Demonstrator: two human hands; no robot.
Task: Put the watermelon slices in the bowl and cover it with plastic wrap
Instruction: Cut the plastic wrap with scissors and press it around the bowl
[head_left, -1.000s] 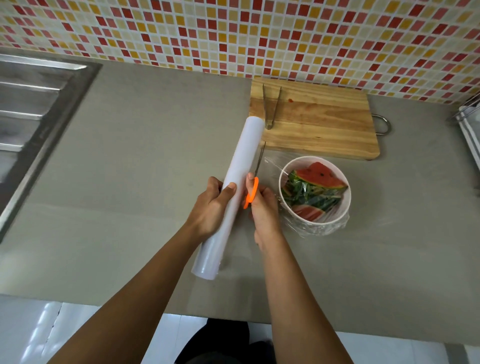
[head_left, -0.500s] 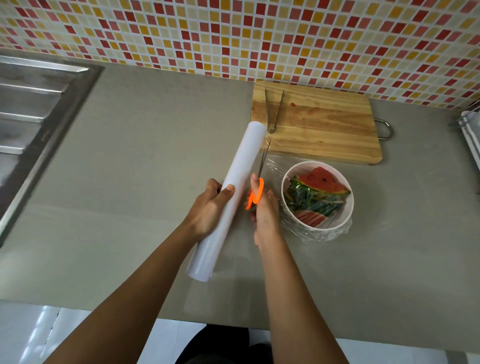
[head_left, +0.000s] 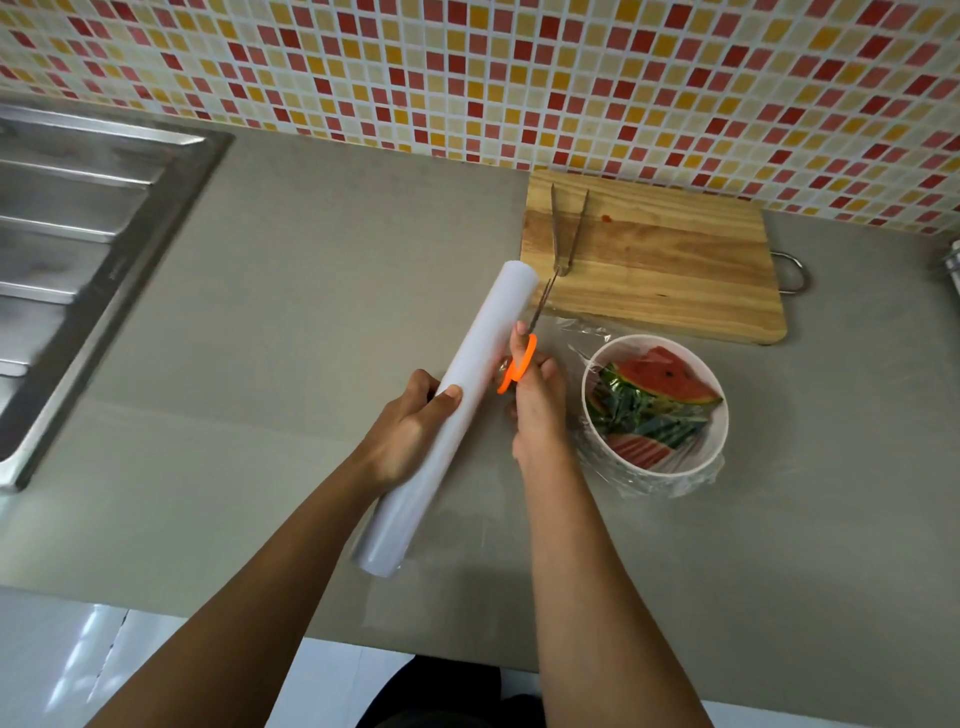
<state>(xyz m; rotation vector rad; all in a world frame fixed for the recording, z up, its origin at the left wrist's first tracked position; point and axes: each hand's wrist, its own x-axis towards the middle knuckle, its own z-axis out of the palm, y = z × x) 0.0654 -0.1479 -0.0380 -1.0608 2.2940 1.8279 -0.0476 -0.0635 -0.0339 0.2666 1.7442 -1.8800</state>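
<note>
A white bowl (head_left: 719, 431) stands on the grey counter and holds watermelon slices (head_left: 662, 382) under clear plastic wrap (head_left: 576, 332) that drapes over its rim. My left hand (head_left: 410, 431) grips a long white roll of plastic wrap (head_left: 467, 384), held slanted just left of the bowl. My right hand (head_left: 535, 410) holds orange-handled scissors (head_left: 519, 364); their blades point away from me along the roll's right side, at the film stretched between roll and bowl.
A wooden cutting board (head_left: 670, 270) lies behind the bowl against the tiled wall, with metal tongs (head_left: 566, 228) on its left end. A steel sink drainboard (head_left: 78, 249) fills the far left. The counter's front edge runs below my forearms.
The scissors and my right hand have moved forward along the roll, toward its far end. The roll stays in my left hand; the bowl has not moved on the counter.
</note>
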